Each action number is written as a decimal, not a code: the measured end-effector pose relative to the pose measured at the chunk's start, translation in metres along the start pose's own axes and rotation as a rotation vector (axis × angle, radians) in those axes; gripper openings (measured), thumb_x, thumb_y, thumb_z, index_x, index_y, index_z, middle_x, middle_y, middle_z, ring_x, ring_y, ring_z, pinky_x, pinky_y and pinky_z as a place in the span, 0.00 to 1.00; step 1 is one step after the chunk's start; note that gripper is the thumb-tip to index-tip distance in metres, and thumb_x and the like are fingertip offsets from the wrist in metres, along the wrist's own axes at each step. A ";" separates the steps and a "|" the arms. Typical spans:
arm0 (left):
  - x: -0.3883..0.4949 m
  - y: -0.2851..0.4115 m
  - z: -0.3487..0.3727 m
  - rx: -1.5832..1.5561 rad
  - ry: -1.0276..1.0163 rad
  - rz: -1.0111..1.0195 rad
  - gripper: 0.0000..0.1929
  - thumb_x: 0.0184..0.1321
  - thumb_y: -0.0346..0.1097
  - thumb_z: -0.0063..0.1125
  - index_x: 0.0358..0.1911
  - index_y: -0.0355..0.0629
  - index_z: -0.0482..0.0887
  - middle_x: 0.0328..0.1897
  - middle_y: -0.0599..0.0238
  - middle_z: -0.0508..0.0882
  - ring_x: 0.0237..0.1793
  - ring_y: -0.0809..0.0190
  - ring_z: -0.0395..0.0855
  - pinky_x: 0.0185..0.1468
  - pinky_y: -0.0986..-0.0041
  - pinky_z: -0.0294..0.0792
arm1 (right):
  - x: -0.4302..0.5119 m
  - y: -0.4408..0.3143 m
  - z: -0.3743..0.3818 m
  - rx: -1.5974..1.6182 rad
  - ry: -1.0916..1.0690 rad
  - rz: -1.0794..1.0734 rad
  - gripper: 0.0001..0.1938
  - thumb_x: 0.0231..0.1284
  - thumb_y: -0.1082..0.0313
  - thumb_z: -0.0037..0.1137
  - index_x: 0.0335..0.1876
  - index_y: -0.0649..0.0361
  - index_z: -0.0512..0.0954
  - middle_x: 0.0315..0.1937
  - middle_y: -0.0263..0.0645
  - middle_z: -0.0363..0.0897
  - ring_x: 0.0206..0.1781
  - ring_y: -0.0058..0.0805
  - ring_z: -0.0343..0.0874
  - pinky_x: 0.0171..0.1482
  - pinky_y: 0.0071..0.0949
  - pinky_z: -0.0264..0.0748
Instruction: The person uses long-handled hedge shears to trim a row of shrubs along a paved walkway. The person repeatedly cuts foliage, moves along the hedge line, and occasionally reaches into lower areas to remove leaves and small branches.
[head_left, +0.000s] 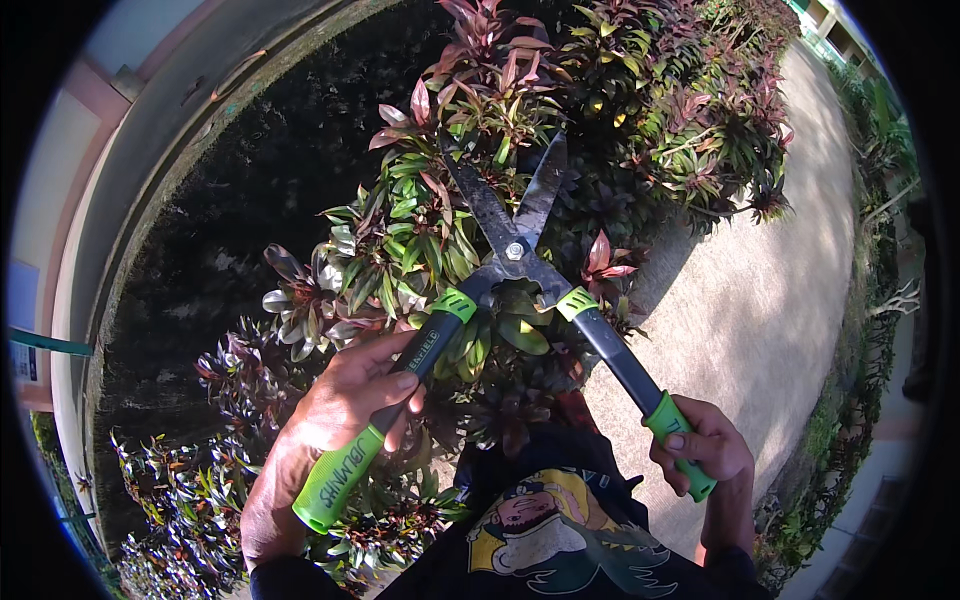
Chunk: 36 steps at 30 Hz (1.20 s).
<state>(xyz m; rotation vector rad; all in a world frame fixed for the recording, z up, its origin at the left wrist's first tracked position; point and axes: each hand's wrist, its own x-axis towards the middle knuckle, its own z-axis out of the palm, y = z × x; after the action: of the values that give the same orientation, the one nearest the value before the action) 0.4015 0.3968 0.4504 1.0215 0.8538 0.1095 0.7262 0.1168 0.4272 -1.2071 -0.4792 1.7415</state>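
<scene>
A pair of hedge shears (514, 250) with dark, stained blades and green-and-black handles is held in front of my body, its blades spread apart. My left hand (352, 397) is closed around the black shaft of the left handle, above the green grip. On the right handle, my right hand (701, 446) holds the green grip near its end. The blades lie over a leafy shrub (420, 217) with green and reddish-purple leaves; whether any leaf is between their edges I cannot tell. Writing shows on both grips.
More reddish shrubs (690, 97) continue towards the upper right, and low bushes (187, 510) fill the lower left. A pale path (750, 315) runs along the right, bordered by green plants (862, 375). Dark ground and a curved concrete edge (142, 187) lie on the left, beside a wall.
</scene>
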 end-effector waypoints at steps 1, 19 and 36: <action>0.007 -0.004 0.004 -0.064 -0.013 0.006 0.28 0.72 0.32 0.55 0.74 0.33 0.68 0.33 0.63 0.83 0.19 0.66 0.82 0.22 0.72 0.74 | 0.013 0.001 0.005 0.092 0.013 0.006 0.14 0.73 0.69 0.55 0.57 0.66 0.69 0.29 0.39 0.76 0.20 0.24 0.76 0.23 0.26 0.75; 0.007 -0.015 0.010 -0.095 -0.008 -0.085 0.30 0.76 0.32 0.50 0.79 0.37 0.60 0.33 0.61 0.83 0.17 0.64 0.81 0.21 0.74 0.72 | 0.003 -0.001 -0.009 0.011 0.068 0.048 0.15 0.70 0.70 0.56 0.56 0.69 0.71 0.28 0.40 0.77 0.19 0.25 0.77 0.22 0.24 0.72; -0.004 -0.034 0.043 -0.157 0.089 0.080 0.28 0.78 0.28 0.48 0.79 0.39 0.58 0.32 0.63 0.81 0.20 0.65 0.82 0.24 0.73 0.75 | 0.030 -0.025 0.005 -0.187 0.000 -0.022 0.17 0.71 0.69 0.59 0.59 0.68 0.70 0.28 0.36 0.76 0.20 0.22 0.76 0.24 0.23 0.73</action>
<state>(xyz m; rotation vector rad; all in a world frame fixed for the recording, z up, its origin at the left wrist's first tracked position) 0.4176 0.3468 0.4364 0.9085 0.8704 0.2876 0.7315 0.1551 0.4322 -1.3274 -0.6647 1.7075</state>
